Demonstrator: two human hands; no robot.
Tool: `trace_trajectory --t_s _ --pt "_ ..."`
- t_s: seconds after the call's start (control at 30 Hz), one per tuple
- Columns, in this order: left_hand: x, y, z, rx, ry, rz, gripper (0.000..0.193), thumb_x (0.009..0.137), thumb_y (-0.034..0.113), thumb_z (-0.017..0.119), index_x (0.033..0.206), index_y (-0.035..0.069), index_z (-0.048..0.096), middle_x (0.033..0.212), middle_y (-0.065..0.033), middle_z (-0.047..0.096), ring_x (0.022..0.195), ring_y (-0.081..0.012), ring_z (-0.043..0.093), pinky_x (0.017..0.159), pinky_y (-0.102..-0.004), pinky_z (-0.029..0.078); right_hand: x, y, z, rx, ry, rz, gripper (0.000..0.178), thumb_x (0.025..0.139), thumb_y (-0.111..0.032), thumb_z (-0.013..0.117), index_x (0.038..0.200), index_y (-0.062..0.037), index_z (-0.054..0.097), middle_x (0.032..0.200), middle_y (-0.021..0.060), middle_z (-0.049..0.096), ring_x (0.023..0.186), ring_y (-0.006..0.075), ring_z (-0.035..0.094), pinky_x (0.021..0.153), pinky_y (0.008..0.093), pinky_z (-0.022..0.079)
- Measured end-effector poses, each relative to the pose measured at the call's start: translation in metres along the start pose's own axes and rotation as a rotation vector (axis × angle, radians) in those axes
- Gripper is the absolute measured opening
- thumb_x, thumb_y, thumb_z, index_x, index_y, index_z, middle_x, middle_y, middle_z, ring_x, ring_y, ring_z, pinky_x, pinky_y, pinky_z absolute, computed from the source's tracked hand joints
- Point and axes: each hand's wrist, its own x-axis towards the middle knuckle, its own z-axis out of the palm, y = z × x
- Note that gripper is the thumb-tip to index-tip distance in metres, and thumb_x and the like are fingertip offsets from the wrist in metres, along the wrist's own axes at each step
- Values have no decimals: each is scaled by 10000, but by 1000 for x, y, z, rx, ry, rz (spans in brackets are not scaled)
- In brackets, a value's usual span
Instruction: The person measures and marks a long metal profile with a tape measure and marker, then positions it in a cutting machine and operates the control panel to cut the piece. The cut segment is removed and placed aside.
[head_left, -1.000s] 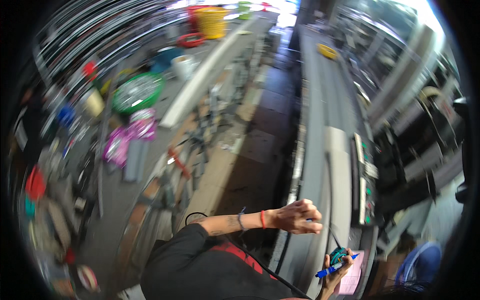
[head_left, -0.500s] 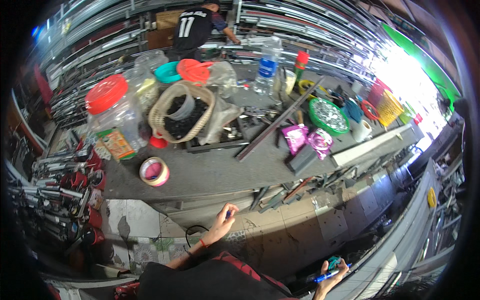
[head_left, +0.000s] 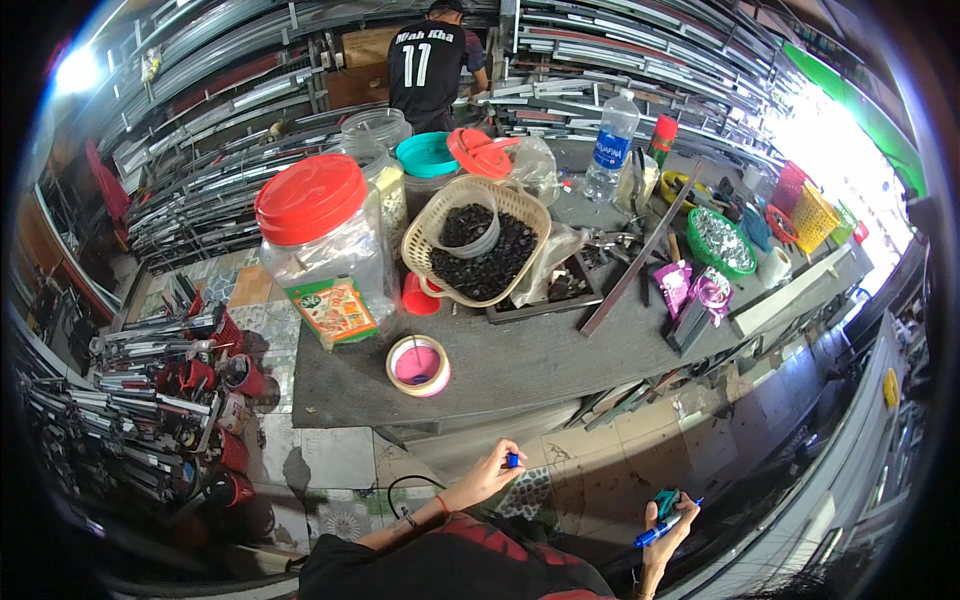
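Observation:
Low in front of the bench, my left hand is closed around a small blue pen cap, pinched at the fingertips. My right hand, farther right and lower, grips an uncapped blue marker pen lying slantwise across the fingers. The same hand also holds a small teal and dark object, possibly a tape measure, partly covered by the fingers. Neither hand touches the bench. Nearest my left hand on the bench is a roll of tape with a pink inside and a thin item standing in it.
A red-lidded jar, a beige basket of black pieces, a water bottle and a green basket stand on the bench. A long dark bar lies across it. Behind, a person faces metal-profile racks. Red bins stand left.
The view has turned left, so the bench and its things sit farther right in the picture. Both hands keep their hold; the blue cap in my left hand shows more plainly.

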Motion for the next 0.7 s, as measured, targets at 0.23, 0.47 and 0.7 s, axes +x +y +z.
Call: trace_trajectory --t_s 0.23,0.47,0.7 --pt "-37 -19 -29 -7 20 3 262 899 134 627 1014 41 411 876 -89 609 756 -156 604 666 -317 494 -69 -20 30 119 -43 95 543 771 -374 766 943 -36 378 965 175 549 835 264 540 796 371 441" --pt "-54 -18 -49 180 98 9 249 870 172 670 994 58 486 719 -27 554 608 -100 501 537 -266 425 -96 -28 53 148 -55 95 538 776 -369 761 941 -33 374 922 182 545 814 270 530 793 371 442" --pt "-49 -2 -71 249 191 40 263 884 225 642 1005 63 474 653 -68 540 549 -162 535 513 -313 426 -98 -40 48 120 0 75 534 789 -378 748 956 -40 370 928 166 545 830 263 523 797 372 435"
